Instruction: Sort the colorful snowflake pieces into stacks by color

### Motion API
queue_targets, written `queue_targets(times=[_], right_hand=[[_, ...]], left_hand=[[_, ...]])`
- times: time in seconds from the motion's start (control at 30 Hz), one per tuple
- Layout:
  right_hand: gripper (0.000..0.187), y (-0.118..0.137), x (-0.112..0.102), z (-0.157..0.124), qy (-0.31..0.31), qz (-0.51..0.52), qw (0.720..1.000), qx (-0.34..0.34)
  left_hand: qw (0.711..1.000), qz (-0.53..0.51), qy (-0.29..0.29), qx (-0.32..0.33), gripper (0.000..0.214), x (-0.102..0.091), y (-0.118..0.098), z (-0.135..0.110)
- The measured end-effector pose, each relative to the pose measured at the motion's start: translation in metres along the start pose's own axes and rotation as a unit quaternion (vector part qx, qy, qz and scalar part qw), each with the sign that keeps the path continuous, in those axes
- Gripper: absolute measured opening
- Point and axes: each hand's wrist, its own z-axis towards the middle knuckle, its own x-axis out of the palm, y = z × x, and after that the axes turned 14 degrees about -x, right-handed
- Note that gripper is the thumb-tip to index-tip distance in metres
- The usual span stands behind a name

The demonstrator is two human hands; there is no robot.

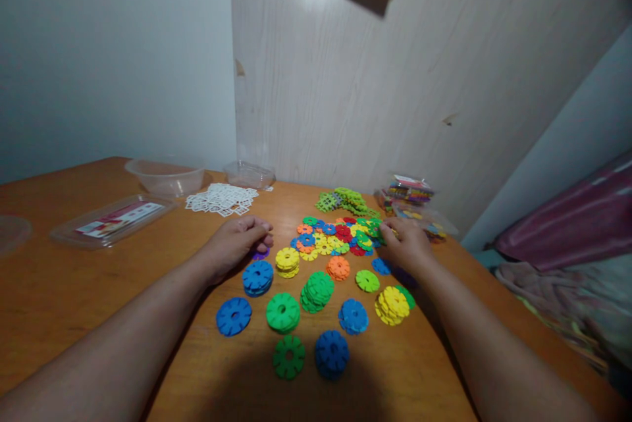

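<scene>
In the head view, slotted plastic discs cover the middle of the worktop (54, 297), where both hands can reach them, which is probably why they lie there. Farther out is the mixed pile (323, 244), colours overlapping; nearer stand small one-colour groups, among them a yellow stack (287, 269), an orange stack (338, 275) and a blue stack (254, 284), set apart seemingly so the colours do not mingle. The left hand (244, 239) rests by a purple disc (261, 255), left of the pile, its fingers curled inward with the thumb over them; whether they pinch anything I cannot tell. The right hand (407, 241) is at the pile's right edge, fingers bent toward green discs there; their grip is hidden too. White pieces (222, 199) and green lattice pieces (348, 201) lie beyond, perhaps to leave room for the discs, while a clear bowl (170, 182) and a labelled lid (118, 219) sit off to the left.
</scene>
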Motion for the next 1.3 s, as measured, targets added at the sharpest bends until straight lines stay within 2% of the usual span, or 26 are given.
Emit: queue_targets(times=[0.07, 0.13, 0.23, 0.33, 0.4, 0.5, 0.6, 0.67, 0.87, 1.0, 1.1, 1.2, 1.3], right_hand=[[0.034, -0.003, -0.011, -0.002, -0.007, 0.054, 0.997, 0.055], [0.036, -0.006, -0.026, -0.005, 0.023, 0.136, 0.986, 0.09], [0.04, -0.011, -0.049, -0.013, 0.135, 0.231, 0.959, 0.099], [0.044, -0.014, -0.065, -0.023, 0.249, 0.3, 0.913, 0.122], [0.044, -0.015, -0.069, -0.034, 0.294, 0.345, 0.881, 0.138], [0.045, -0.016, -0.067, -0.052, 0.321, 0.399, 0.843, 0.164], [0.045, -0.017, -0.061, -0.068, 0.329, 0.43, 0.818, 0.194], [0.045, -0.017, -0.056, -0.072, 0.33, 0.437, 0.812, 0.202], [0.045, -0.007, -0.05, -0.069, 0.297, 0.399, 0.845, 0.196], [0.038, -0.001, -0.054, -0.059, 0.232, 0.383, 0.864, 0.231], [0.03, 0.001, -0.051, -0.042, 0.18, 0.351, 0.897, 0.198], [0.022, 0.002, -0.037, -0.02, 0.152, 0.324, 0.92, 0.158], [0.022, 0.0, -0.012, -0.002, 0.148, 0.292, 0.932, 0.153]], left_hand=[[1.0, -0.001, 0.0, 0.002, 0.028, -0.001, 0.001, 0.001], [1.0, -0.001, 0.0, 0.004, 0.028, -0.002, 0.002, 0.002], [1.0, -0.001, 0.001, 0.006, 0.029, -0.003, 0.003, 0.003], [1.0, -0.004, 0.002, 0.004, 0.03, -0.003, 0.002, 0.002], [1.0, -0.006, 0.001, 0.0, 0.03, -0.003, 0.002, 0.002], [1.0, -0.008, -0.001, -0.003, 0.029, -0.002, 0.002, 0.002], [1.0, -0.009, 0.004, -0.004, 0.029, -0.002, 0.001, 0.002], [1.0, -0.008, 0.003, -0.006, 0.03, -0.003, 0.001, 0.002], [1.0, -0.008, -0.004, -0.002, 0.032, -0.003, 0.0, 0.002], [1.0, -0.007, -0.011, -0.002, 0.032, 0.0, -0.002, -0.001], [1.0, -0.013, -0.019, -0.001, 0.031, 0.002, -0.005, -0.004], [1.0, -0.016, -0.021, -0.001, 0.031, 0.003, -0.005, -0.005], [1.0, -0.016, -0.012, 0.0, 0.03, 0.001, -0.003, -0.003]])
